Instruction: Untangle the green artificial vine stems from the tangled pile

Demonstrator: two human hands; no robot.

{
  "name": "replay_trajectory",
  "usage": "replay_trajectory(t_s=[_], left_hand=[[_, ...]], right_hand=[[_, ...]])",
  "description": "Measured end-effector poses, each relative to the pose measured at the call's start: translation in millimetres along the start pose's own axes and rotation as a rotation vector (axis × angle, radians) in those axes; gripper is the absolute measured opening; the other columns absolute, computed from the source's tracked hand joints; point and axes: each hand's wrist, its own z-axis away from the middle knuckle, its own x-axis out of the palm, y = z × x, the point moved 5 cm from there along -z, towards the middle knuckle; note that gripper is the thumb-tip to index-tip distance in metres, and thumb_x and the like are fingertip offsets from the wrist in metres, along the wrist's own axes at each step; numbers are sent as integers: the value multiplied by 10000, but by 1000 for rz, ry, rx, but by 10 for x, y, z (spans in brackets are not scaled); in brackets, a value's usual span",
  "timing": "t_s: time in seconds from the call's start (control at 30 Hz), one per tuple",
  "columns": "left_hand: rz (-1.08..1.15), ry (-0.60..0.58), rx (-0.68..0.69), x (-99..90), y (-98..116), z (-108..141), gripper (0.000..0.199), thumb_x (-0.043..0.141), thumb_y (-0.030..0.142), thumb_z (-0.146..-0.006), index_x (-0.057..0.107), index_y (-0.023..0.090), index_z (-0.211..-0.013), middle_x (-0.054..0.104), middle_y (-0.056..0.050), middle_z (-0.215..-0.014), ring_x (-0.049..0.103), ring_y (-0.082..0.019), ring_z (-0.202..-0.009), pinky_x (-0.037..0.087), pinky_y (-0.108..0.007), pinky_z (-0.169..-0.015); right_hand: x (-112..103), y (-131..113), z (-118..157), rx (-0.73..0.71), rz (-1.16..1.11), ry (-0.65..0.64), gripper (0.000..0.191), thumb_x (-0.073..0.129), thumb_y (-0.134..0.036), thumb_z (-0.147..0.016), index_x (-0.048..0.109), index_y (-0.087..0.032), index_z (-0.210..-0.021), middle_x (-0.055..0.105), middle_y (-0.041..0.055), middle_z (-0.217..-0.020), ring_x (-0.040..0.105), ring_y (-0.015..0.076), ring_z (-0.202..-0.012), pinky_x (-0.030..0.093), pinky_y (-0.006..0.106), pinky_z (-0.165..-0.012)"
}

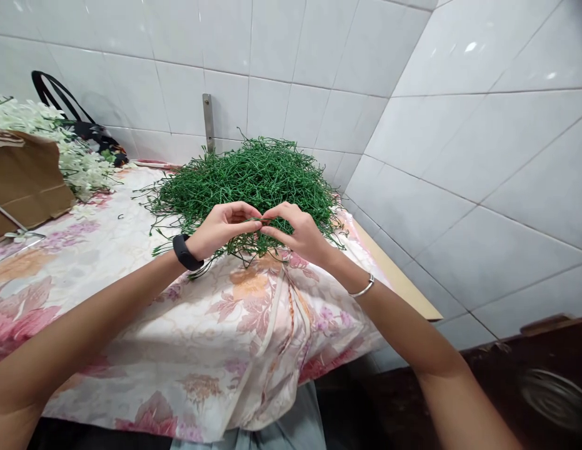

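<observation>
My left hand (220,230), with a black band on its wrist, and my right hand (301,232), with a silver bangle, meet fingertip to fingertip. Both are closed in a pinch on a thin green artificial stem (253,219), mostly hidden by the fingers. Right behind them rises a large tangled heap of green stems (267,172), thin and wiry with small knobby tips. Some loose ends trail out beneath my hands. The heap lies on a flowered cloth (178,325) that drapes over the table's front edge.
At the left stand a brown cardboard box (30,181) and a pile of white artificial flowers (84,162), with a black strapped bag (91,131) behind. A metal bracket (208,122) is upright by the tiled wall (291,50). A bare board edge (398,275) shows at right.
</observation>
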Motion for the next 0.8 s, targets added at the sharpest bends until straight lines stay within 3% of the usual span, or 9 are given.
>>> replay_trajectory(t_s=[0.23, 0.37, 0.8], left_hand=[[20, 54, -104, 32, -69, 8, 197, 655, 192, -643, 562, 131, -805, 571, 3, -726, 545, -94, -660, 429, -240, -668], [7, 12, -132, 78, -93, 18, 114, 595, 208, -692, 587, 125, -769, 567, 2, -682, 527, -96, -636, 416, -245, -664], [-191, 52, 17, 63, -23, 37, 188, 560, 319, -742, 603, 156, -825, 554, 11, -697, 469, -96, -613, 353, -214, -566]], right_hand=[[62, -14, 28, -109, 194, 50, 136, 454, -229, -834, 559, -173, -901, 624, 42, -849, 510, 159, -854, 343, 321, -802], [77, -22, 61, -129, 231, 83, 148, 446, -225, -838, 559, -175, -919, 618, 38, -864, 495, 161, -871, 339, 322, -815], [76, 107, 90, 165, -47, 138, 158, 515, -294, -795, 611, -173, -826, 611, 39, -774, 495, 158, -784, 388, 324, -743]])
